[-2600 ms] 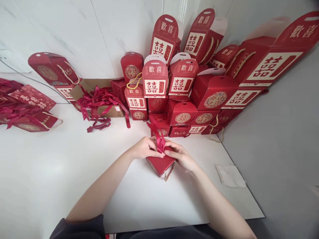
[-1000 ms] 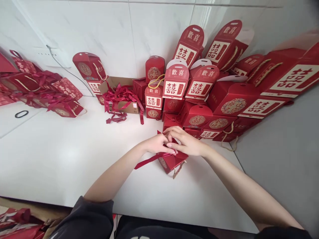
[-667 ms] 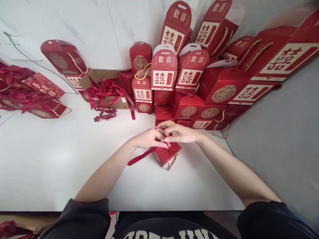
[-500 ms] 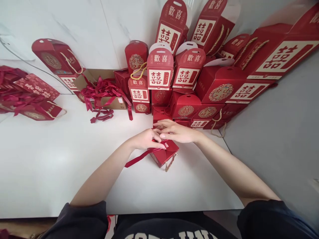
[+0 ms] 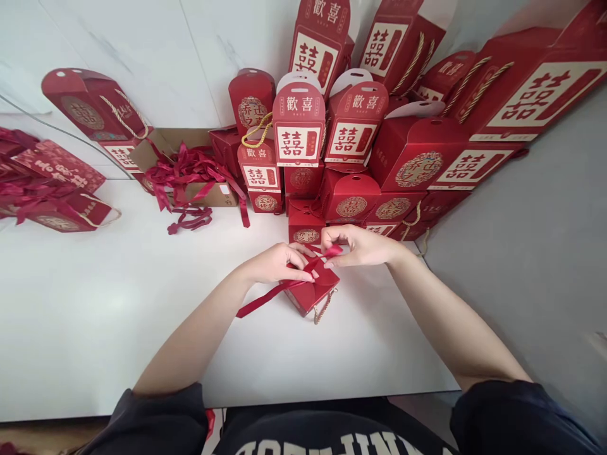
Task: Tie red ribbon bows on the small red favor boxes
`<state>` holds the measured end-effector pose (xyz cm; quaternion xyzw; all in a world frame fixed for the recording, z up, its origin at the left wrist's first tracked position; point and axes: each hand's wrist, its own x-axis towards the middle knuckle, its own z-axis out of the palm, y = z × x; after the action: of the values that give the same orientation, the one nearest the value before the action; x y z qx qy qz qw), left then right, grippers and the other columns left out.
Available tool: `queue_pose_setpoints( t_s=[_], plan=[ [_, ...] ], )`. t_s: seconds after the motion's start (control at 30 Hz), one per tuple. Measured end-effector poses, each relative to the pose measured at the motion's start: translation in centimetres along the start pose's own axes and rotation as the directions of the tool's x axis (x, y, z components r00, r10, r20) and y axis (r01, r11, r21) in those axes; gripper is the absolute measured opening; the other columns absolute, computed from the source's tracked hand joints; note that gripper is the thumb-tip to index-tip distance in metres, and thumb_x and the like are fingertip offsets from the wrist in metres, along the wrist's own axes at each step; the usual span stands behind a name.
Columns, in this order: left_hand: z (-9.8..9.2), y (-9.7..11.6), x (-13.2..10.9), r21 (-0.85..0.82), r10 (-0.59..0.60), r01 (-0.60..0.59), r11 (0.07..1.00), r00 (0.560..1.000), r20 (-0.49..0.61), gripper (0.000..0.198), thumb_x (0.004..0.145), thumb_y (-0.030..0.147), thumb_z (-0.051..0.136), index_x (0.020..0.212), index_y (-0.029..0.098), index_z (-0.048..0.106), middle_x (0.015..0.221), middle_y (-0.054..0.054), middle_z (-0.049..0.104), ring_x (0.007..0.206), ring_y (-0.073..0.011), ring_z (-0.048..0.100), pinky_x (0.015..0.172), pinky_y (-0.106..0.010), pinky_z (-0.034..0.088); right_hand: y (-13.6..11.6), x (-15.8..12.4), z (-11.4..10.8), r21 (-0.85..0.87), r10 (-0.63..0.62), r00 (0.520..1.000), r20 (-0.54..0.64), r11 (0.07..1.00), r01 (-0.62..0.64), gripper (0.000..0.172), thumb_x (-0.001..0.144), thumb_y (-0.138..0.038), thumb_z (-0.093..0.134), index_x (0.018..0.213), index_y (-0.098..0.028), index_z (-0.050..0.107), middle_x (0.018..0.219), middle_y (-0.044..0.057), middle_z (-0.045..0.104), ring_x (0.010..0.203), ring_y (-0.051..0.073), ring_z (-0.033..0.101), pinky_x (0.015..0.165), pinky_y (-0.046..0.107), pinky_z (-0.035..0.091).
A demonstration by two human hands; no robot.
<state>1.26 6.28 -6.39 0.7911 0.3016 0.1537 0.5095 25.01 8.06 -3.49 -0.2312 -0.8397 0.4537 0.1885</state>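
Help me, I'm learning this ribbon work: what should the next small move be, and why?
Perhaps draw the ribbon gently snug with the right grip while the left grip steadies the red box beneath. The right holds a raised piece of ribbon above the box's top, the left thumb lies by the ribbon there, and a loose tail trails off leftward.

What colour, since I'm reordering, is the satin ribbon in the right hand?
The satin ribbon is glossy crimson, best seen in the head view.
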Motion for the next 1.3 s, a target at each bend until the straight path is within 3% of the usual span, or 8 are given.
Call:
queue_pose_setpoints(
  t_s=[0.13,0.27,0.47,0.73,0.87,1.0,1.17,1.3],
  plan=[
    [0.0,-0.3,0.0,0.012,0.005,-0.005,1.0,1.0,0.013,0.023,0.081,0.039,0.071,0.066,0.022,0.074,0.091,-0.006,0.076,0.123,-0.0218,0.05,0.101,-0.035,0.043,-1.3,-1.6,-1.0,-0.316,0.047,0.985,-0.167,0.944,-0.098,0.005,0.089,-0.025,0.057,0.092,-0.021,0.056,0.079,0.0,0.062,0.067,0.013,0.054,0.064,0.025,0.039],
    [0.0,-0.7,0.0,0.036,0.053,-0.053,0.998,0.999,0.003,0.02,0.082,0.037,0.07,0.069,0.023,0.075,0.093,-0.006,0.075,0.124,-0.0218,0.051,0.101,-0.035,0.045,-2.2,-2.8,-1.6,-0.524,0.194,0.971,-0.143,0.817,-0.24,0.024,0.087,-0.033,0.062,0.109,-0.025,0.062,0.082,0.002,0.068,0.071,0.019,0.062,0.067,0.028,0.042],
    [0.1,-0.4,0.0,0.091,0.088,-0.087,0.992,0.996,-0.009,0.031,0.082,0.036,0.07,0.056,0.019,0.066,0.07,-0.003,0.069,0.106,-0.0217,0.06,0.093,-0.035,0.048,-0.7,0.3,0.7,-0.334,-0.006,0.998,-0.063,0.942,-0.015,0.035,0.099,-0.045,0.042,0.104,-0.023,0.069,0.115,0.008,0.063,0.11,0.022,0.056,0.097,0.04,0.043],
    [0.0,-0.5,-0.3,0.012,0.036,-0.036,0.999,0.999,-0.016,0.014,0.079,0.033,0.073,0.08,0.02,0.077,0.109,-0.006,0.069,0.103,-0.0192,0.065,0.094,-0.032,0.052,1.4,2.9,2.0,-0.322,-0.031,0.993,0.11,0.944,0.065,0.034,0.096,-0.048,0.049,0.089,-0.03,0.077,0.148,0.002,0.046,0.143,0.032,0.027,0.114,0.061,0.013],
    [0.0,0.0,-0.2,-0.019,0.05,-0.05,0.999,0.998,0.025,0.017,0.08,0.032,0.072,0.092,0.022,0.078,0.099,-0.005,0.073,0.107,-0.0199,0.063,0.097,-0.033,0.049,1.3,2.6,1.6,-0.158,-0.081,0.989,0.125,0.982,0.101,0.022,0.089,-0.038,0.064,0.076,-0.024,0.074,0.139,0.004,0.054,0.138,0.027,0.038,0.114,0.052,0.025],
    [-0.1,-0.2,-0.1,-0.047,0.029,-0.028,0.999,0.999,0.024,0.016,0.08,0.035,0.072,0.087,0.022,0.079,0.097,-0.006,0.074,0.108,-0.0208,0.061,0.097,-0.034,0.048,0.9,1.4,1.7,0.04,-0.123,0.987,-0.108,0.991,0.128,0.014,0.08,-0.031,0.074,0.077,-0.02,0.068,0.126,0.008,0.06,0.117,0.022,0.058,0.099,0.04,0.046],
    [-0.3,-2.5,0.3,-0.149,0.082,-0.083,0.985,0.997,-0.014,0.014,0.076,0.034,0.076,0.085,0.024,0.08,0.088,-0.007,0.076,0.118,-0.0219,0.053,0.104,-0.037,0.041,-0.1,-1.3,3.3,-0.093,-0.226,0.93,-0.291,0.974,0.207,0.011,0.08,-0.026,0.075,0.076,-0.02,0.067,0.084,0.004,0.07,0.082,0.017,0.064,0.08,0.035,0.051],
    [-0.3,-3.9,0.6,-0.209,0.108,-0.11,0.972,0.994,-0.019,0.013,0.074,0.033,0.078,0.083,0.024,0.08,0.089,-0.009,0.076,0.118,-0.0229,0.053,0.102,-0.038,0.043,-0.9,-3.3,6.0,-0.321,-0.356,0.9,-0.25,0.908,0.27,0.003,0.089,-0.019,0.064,0.086,-0.019,0.066,0.088,0.006,0.072,0.082,0.018,0.065,0.077,0.034,0.051]
  ],
)
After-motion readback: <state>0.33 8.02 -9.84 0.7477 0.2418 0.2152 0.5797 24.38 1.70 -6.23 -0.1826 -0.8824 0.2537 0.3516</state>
